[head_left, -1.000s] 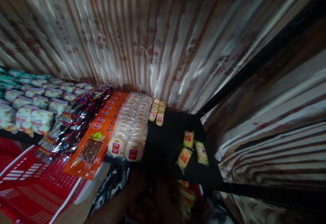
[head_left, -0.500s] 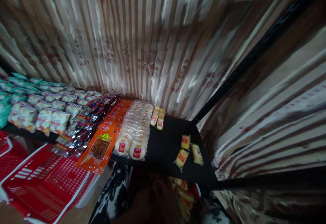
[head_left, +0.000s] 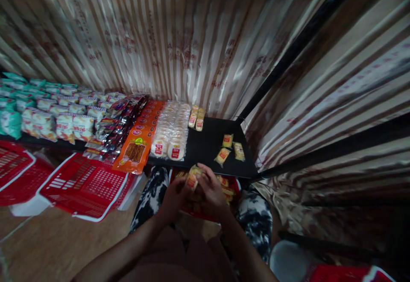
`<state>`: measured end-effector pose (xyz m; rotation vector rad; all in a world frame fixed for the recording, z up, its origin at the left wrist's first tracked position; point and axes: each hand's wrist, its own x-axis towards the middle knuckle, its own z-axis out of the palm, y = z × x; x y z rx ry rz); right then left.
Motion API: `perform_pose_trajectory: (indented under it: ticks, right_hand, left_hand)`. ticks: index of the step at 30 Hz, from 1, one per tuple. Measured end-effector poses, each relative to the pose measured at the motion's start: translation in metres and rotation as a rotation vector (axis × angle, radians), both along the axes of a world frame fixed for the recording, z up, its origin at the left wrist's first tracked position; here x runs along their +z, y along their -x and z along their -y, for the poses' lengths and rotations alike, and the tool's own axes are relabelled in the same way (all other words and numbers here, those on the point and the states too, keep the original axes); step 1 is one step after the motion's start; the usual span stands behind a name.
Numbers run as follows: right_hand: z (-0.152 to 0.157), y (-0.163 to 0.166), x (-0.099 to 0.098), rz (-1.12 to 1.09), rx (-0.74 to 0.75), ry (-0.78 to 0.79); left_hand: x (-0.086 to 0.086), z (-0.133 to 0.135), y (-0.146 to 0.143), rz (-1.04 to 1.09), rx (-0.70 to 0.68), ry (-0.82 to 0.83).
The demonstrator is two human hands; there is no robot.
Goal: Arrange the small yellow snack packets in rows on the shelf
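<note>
Both my hands meet over a red basket in my lap, which contains several small yellow wrapped snacks. Between them is a yellow snack packet with a red label. My left hand grips its left side, and the fingers of my right hand close on its right side. Just beyond, on the black shelf, lie three loose yellow packets of the same look. A small block of like packets stands in rows farther back.
Left along the shelf are clear-wrapped round crackers, orange stick-snack bags, dark shiny packets, white bags and green bags. A red basket sits below left. A dark pole slants before the striped curtain.
My hands have risen out of the basket and now hold a yellow snack packet. The view has tilted down, showing more of my arms and the floor.
</note>
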<state>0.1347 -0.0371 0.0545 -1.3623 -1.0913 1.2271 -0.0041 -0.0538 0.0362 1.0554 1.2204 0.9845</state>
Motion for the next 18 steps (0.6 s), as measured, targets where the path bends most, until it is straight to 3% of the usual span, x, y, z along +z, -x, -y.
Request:
perform_pose_trajectory:
  ticks: [4, 7, 15, 18]
  right_hand:
    - [-0.012, 0.005, 0.009, -0.184, -0.023, 0.035]
    - [-0.017, 0.004, 0.006, -0.227, -0.053, 0.057]
    - [-0.031, -0.004, -0.004, -0.186, -0.167, 0.081]
    - [-0.039, -0.006, -0.009, -0.119, -0.148, 0.073]
  left_hand:
    - [0.020, -0.008, -0.003, 0.079, 0.051, 0.018]
    - [0.024, -0.015, -0.008, 0.083, 0.066, 0.032]
    - [0.012, -0.041, -0.033, 0.111, 0.163, -0.025]
    - [0.008, -0.055, -0.042, 0.095, 0.182, -0.034]
